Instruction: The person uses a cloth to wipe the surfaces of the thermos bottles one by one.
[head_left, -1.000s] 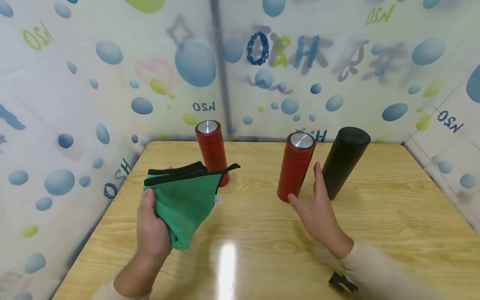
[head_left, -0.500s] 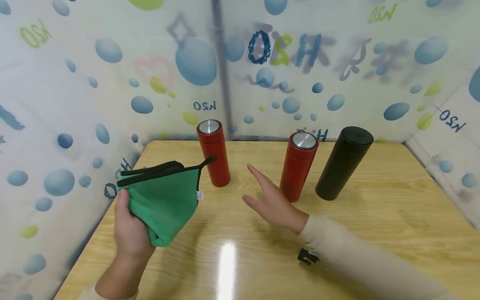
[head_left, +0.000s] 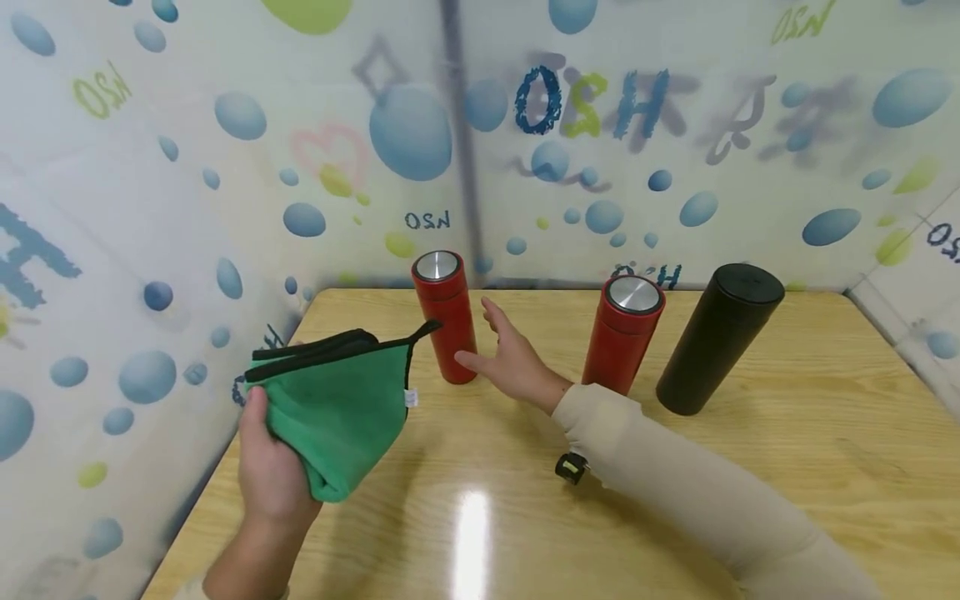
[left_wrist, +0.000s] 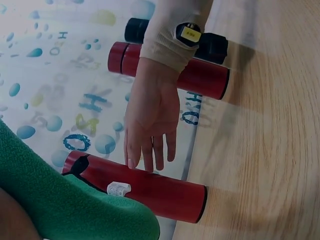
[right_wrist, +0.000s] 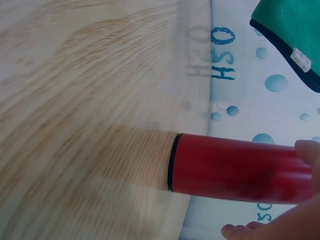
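Observation:
My left hand (head_left: 273,475) grips a folded green cloth (head_left: 345,417) with black edging, a small white tag and a black loop, raised above the table at the left. Just behind the cloth stands a red thermos flask (head_left: 450,333) with a silver lid. Beside its right side is my right hand (head_left: 517,362), thumb and fingers spread apart. In the right wrist view, the thumb lies over the upper part of that red flask (right_wrist: 240,170); whether it touches cannot be told. The left wrist view shows the right hand (left_wrist: 152,107) with straight fingers.
A second red thermos flask (head_left: 622,337) stands to the right, its base partly behind my right sleeve (head_left: 637,450). Further right is a black thermos flask (head_left: 716,342). The wooden table (head_left: 840,467) meets a patterned wall covering (head_left: 495,183) at the back and left.
My right hand has moved left, from between the right red flask and the black flask to the left red flask. The left hand, with the cloth, has shifted a little left overall.

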